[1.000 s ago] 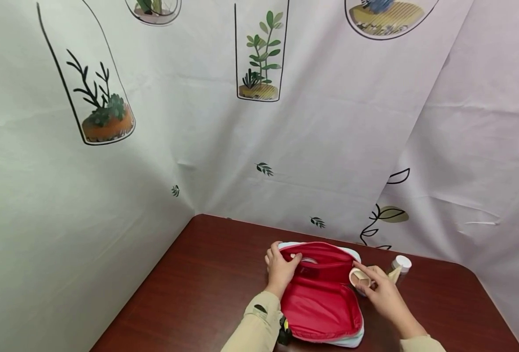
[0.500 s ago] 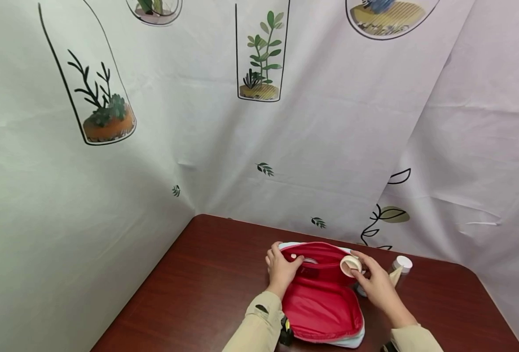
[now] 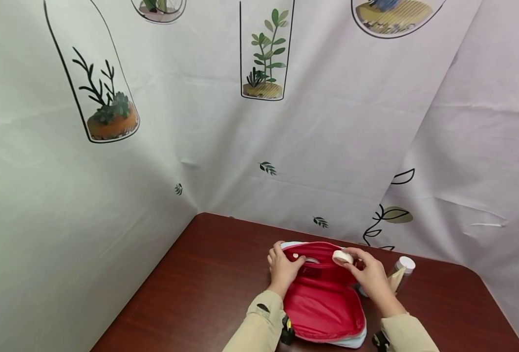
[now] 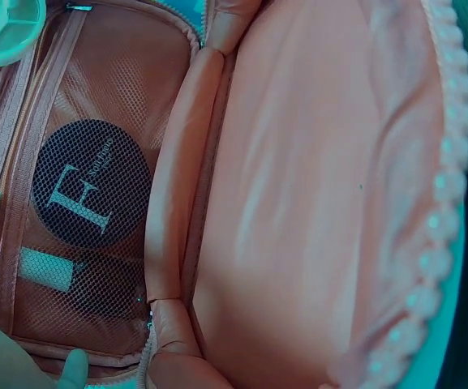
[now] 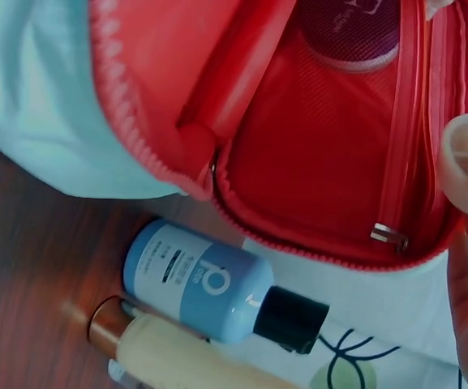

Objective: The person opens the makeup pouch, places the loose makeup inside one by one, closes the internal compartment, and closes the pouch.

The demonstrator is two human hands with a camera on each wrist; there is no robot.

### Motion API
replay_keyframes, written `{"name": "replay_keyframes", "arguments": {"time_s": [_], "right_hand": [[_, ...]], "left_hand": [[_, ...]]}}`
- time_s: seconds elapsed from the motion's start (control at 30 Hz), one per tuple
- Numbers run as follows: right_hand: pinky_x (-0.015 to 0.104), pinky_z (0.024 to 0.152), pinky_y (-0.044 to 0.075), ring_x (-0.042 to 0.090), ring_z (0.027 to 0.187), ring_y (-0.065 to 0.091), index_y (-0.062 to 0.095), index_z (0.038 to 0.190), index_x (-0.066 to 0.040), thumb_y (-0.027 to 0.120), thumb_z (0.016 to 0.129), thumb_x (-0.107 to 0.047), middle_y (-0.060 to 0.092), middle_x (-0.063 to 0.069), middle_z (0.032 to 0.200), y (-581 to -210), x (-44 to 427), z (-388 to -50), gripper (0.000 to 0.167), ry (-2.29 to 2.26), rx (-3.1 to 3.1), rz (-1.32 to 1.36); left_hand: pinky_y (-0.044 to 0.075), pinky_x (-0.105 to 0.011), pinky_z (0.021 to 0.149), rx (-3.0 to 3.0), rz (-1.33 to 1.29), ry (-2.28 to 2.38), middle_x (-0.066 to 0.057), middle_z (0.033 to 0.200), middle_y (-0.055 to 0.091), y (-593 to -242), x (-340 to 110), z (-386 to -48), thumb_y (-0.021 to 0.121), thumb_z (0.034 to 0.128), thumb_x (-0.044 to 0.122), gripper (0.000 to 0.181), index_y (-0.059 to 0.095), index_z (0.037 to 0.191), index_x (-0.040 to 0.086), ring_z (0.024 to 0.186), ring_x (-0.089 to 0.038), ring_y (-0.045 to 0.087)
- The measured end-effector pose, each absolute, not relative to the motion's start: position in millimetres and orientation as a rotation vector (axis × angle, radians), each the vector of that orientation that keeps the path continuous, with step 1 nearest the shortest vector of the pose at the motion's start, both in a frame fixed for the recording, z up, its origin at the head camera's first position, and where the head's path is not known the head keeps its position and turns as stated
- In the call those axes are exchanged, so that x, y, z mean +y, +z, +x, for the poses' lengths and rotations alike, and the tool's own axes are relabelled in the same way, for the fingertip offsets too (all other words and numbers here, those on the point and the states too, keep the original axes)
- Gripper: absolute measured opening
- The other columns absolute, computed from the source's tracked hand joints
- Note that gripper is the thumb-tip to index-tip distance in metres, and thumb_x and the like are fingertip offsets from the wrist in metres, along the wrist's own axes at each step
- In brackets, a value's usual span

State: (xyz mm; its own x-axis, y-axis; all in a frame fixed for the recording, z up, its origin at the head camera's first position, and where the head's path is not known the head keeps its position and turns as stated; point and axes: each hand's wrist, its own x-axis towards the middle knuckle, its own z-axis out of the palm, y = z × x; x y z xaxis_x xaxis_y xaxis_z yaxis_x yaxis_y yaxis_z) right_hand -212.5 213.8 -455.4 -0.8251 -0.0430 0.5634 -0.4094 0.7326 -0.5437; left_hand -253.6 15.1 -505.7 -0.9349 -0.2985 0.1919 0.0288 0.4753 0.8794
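Observation:
A pouch (image 3: 323, 313) with a red lining lies unzipped on the table. My left hand (image 3: 283, 271) grips its raised half at the left, with the thumb inside the opening. In my right hand (image 3: 369, 278) I pinch a small round whitish case (image 3: 341, 257) over the right of that half. The left wrist view shows this case's divided face. Behind the pouch's mesh sits a dark round compact (image 4: 92, 184) marked with an F. Beside it, also behind mesh, is a small item with a pale end (image 4: 47, 269). The right fingers are partly out of frame in the right wrist view.
To the pouch's right lie a blue bottle (image 5: 201, 279) with a black cap and a cream-coloured tube or bottle (image 5: 177, 348). A white-capped container (image 3: 405, 264) stands there too. A printed cloth (image 3: 330, 146) hangs behind the brown table (image 3: 189, 293).
My right hand has carried the round case left and up, from beside the pouch to over its raised half, and tilted it. My left hand keeps its hold on the pouch.

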Motion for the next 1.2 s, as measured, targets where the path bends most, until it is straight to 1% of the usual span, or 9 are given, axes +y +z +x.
{"name": "replay_keyframes", "arguments": {"time_s": [0.13, 0.2, 0.3, 0.4, 0.63, 0.83, 1.07, 1.2], "right_hand": [[0.026, 0.060, 0.043, 0.015, 0.072, 0.051, 0.069, 0.095, -0.009, 0.076, 0.063, 0.014, 0.061, 0.002, 0.092, -458, 207, -217, 0.040, 0.863, -2.337, 0.438], [0.028, 0.063, 0.045, 0.015, 0.077, 0.053, 0.070, 0.095, -0.011, 0.076, 0.063, 0.013, 0.059, 0.000, 0.093, -459, 204, -219, 0.040, 0.822, -2.339, 0.459], [0.034, 0.068, 0.048, 0.017, 0.084, 0.056, 0.071, 0.096, -0.013, 0.078, 0.064, 0.008, 0.059, -0.002, 0.093, -460, 198, -222, 0.039, 0.732, -2.359, 0.488], [0.040, 0.071, 0.048, 0.021, 0.087, 0.057, 0.072, 0.096, -0.012, 0.079, 0.064, 0.005, 0.061, 0.000, 0.092, -460, 194, -223, 0.037, 0.649, -2.352, 0.533], [0.043, 0.079, 0.044, 0.023, 0.088, 0.058, 0.071, 0.095, -0.011, 0.079, 0.062, 0.007, 0.063, 0.004, 0.093, -466, 189, -226, 0.038, 0.537, -2.309, 0.580], [0.046, 0.076, 0.047, 0.025, 0.087, 0.059, 0.072, 0.091, -0.010, 0.078, 0.063, 0.007, 0.062, 0.004, 0.092, -470, 188, -225, 0.033, 0.436, -2.314, 0.613], [0.043, 0.071, 0.048, 0.027, 0.087, 0.057, 0.070, 0.090, -0.006, 0.071, 0.068, 0.005, 0.059, 0.006, 0.088, -470, 190, -221, 0.024, 0.246, -2.412, 0.628], [0.041, 0.069, 0.047, 0.027, 0.086, 0.056, 0.070, 0.090, -0.008, 0.070, 0.069, 0.004, 0.057, 0.005, 0.086, -471, 189, -220, 0.024, 0.218, -2.422, 0.644]], "left_hand": [[0.038, -0.050, 0.081, -2.404, 0.219, -1.449, -0.009, 0.108, 0.043, -506, 16, -254, 0.081, 0.0658, 0.029, 0.069, 0.040, 0.119, 0.012, 0.106, -0.030, 0.037], [0.038, -0.049, 0.081, -2.401, 0.214, -1.447, -0.008, 0.107, 0.043, -506, 16, -254, 0.082, 0.0650, 0.028, 0.069, 0.040, 0.118, 0.012, 0.105, -0.030, 0.037], [0.039, -0.048, 0.081, -2.399, 0.209, -1.441, -0.008, 0.107, 0.043, -506, 16, -254, 0.082, 0.0639, 0.028, 0.070, 0.040, 0.118, 0.012, 0.104, -0.030, 0.038], [0.039, -0.048, 0.081, -2.398, 0.204, -1.440, -0.008, 0.106, 0.043, -506, 17, -254, 0.082, 0.0634, 0.027, 0.071, 0.040, 0.118, 0.012, 0.103, -0.029, 0.038], [0.038, -0.049, 0.083, -2.401, 0.194, -1.454, -0.009, 0.107, 0.042, -506, 16, -254, 0.082, 0.0641, 0.027, 0.070, 0.040, 0.118, 0.012, 0.104, -0.030, 0.037], [0.038, -0.049, 0.083, -2.403, 0.197, -1.451, -0.008, 0.106, 0.043, -507, 15, -253, 0.081, 0.0657, 0.027, 0.067, 0.041, 0.117, 0.010, 0.104, -0.030, 0.038], [0.039, -0.046, 0.081, -2.373, 0.212, -1.427, -0.008, 0.098, 0.045, -506, 14, -254, 0.074, 0.0733, 0.024, 0.050, 0.042, 0.107, 0.006, 0.099, -0.029, 0.040], [0.040, -0.044, 0.082, -2.379, 0.216, -1.423, -0.008, 0.098, 0.045, -506, 14, -255, 0.074, 0.0756, 0.027, 0.049, 0.041, 0.105, 0.006, 0.098, -0.028, 0.041]]}}
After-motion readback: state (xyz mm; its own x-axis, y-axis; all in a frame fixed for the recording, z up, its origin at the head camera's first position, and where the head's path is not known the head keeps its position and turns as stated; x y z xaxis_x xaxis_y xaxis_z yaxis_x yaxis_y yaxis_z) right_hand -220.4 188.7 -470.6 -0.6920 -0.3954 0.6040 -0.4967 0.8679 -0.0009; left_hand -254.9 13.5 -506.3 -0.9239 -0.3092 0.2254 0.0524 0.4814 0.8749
